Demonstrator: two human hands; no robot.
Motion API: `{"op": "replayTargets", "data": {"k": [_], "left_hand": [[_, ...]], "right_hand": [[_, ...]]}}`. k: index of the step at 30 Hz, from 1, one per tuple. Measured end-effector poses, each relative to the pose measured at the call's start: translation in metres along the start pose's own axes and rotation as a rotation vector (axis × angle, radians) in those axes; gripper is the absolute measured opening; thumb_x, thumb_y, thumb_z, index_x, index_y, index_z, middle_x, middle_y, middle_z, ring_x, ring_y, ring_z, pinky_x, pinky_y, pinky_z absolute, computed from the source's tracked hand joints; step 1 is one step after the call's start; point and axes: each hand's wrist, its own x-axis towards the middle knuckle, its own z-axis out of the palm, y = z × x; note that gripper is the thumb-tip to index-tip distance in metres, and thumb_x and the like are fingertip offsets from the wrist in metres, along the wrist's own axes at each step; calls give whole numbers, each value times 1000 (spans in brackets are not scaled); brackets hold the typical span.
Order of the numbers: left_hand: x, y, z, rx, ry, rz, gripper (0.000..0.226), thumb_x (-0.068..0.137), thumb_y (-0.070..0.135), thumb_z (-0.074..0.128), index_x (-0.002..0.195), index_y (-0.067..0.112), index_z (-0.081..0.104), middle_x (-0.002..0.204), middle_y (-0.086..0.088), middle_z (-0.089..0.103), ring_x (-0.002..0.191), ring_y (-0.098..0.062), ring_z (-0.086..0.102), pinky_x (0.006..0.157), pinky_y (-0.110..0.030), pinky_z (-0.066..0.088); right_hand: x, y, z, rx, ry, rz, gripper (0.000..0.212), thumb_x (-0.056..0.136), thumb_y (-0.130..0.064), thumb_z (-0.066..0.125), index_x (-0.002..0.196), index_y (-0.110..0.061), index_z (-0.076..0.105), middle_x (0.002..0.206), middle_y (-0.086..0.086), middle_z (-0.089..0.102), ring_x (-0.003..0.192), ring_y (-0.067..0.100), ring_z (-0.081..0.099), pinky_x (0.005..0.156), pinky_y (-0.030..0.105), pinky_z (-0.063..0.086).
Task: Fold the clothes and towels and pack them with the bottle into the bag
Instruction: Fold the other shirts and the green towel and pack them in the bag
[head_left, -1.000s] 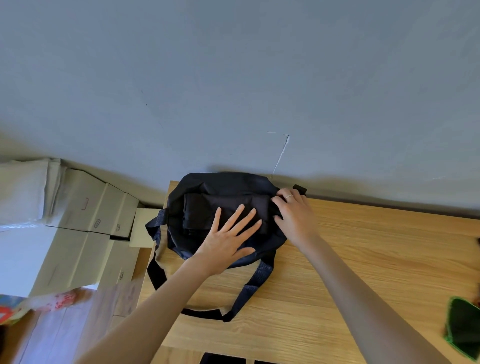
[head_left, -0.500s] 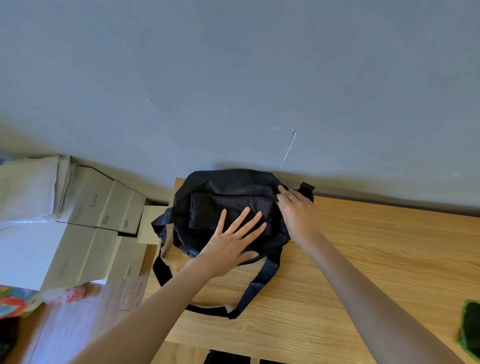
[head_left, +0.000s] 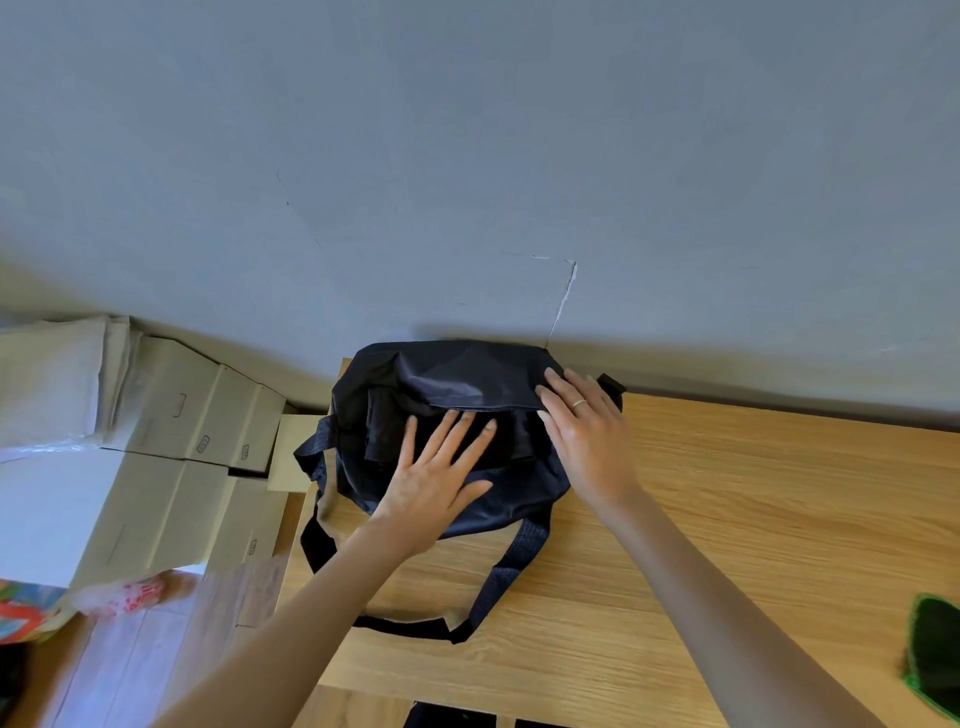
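A dark navy bag (head_left: 467, 374) lies at the far left corner of the wooden table (head_left: 753, 519), against the wall. Its strap (head_left: 509, 566) loops toward me over the tabletop. Through the bag's mouth I see dark folded cloth (head_left: 384, 431). My left hand (head_left: 436, 478) lies flat with spread fingers on the cloth and the bag's near side. My right hand (head_left: 587, 431) rests with straight fingers on the right end of the bag's top flap, which now covers part of the opening. No bottle is in view.
A green-edged dark item (head_left: 935, 654) sits at the table's right edge. Stacked cardboard boxes (head_left: 182, 457) stand left of the table. A grey wall (head_left: 467, 182) runs right behind the bag. A colourful thing (head_left: 26, 608) lies on the floor at far left.
The bag's top flap has come down toward me over the opening, hiding more of the dark cloth. My right hand moved slightly along the flap's right end; my left hand stayed flat.
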Motion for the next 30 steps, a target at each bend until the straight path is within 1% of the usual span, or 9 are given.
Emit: {"op": "replayTargets", "data": {"k": [4,7,10,13,17,20,23,28,30], "left_hand": [[-18,-3,7,42,3,-107,65,93,53,19,147,16,25,151,-17,30,139,-33,28,107,-61,28],[-15,-5,9,29,-27,-132,64,93,54,16,147,19,23,150,-18,31,138,-38,30,106,-61,30],[-3,-9,8,24,-27,-132,63,93,55,15,146,22,24,149,-17,34,135,-37,35,104,-60,32],[7,-13,5,18,-21,-118,63,92,55,17,144,22,31,145,-16,41,129,-35,45,101,-58,37],[9,-21,3,4,-33,-79,62,95,55,13,143,23,32,144,-14,43,128,-32,47,101,-53,38],[2,-30,-4,49,17,-10,58,95,51,15,142,22,33,143,-11,46,130,-27,45,103,-48,37],[-13,-39,-16,93,129,17,56,93,44,25,139,17,42,142,-10,46,134,-25,41,107,-48,32],[-30,-52,-13,156,164,-96,63,88,44,51,140,10,42,146,-15,39,137,-29,34,109,-50,27],[-29,-56,-9,193,129,-103,65,85,47,55,138,11,44,146,-17,38,136,-29,35,108,-50,26]], "right_hand": [[6,-1,-2,-45,-99,-32,38,83,-17,69,119,-8,63,120,12,65,113,32,60,99,45,45],[15,-6,-2,-36,-108,-19,40,80,-15,73,119,-9,64,113,11,68,108,32,63,91,43,50],[18,-7,-3,12,-78,18,30,87,-16,62,116,-8,65,109,9,70,108,31,63,85,41,54],[12,-7,-7,76,-64,89,35,94,-21,41,115,-7,65,107,7,71,109,30,63,81,40,56],[10,-11,-9,38,-60,77,30,90,-11,58,120,-5,62,116,13,66,115,33,58,91,47,52],[11,-26,-13,-27,-101,-118,53,81,-6,70,131,-7,52,133,15,55,130,32,45,111,46,32],[11,-50,-16,-53,-190,-301,69,73,6,68,137,-9,45,142,15,46,136,31,36,115,46,25],[45,-75,-3,-87,-326,-230,82,64,6,77,138,-7,44,142,15,45,134,33,39,112,47,28],[60,-80,2,-122,-437,-202,91,67,2,77,145,-8,32,150,15,34,139,34,30,115,46,22]]}}
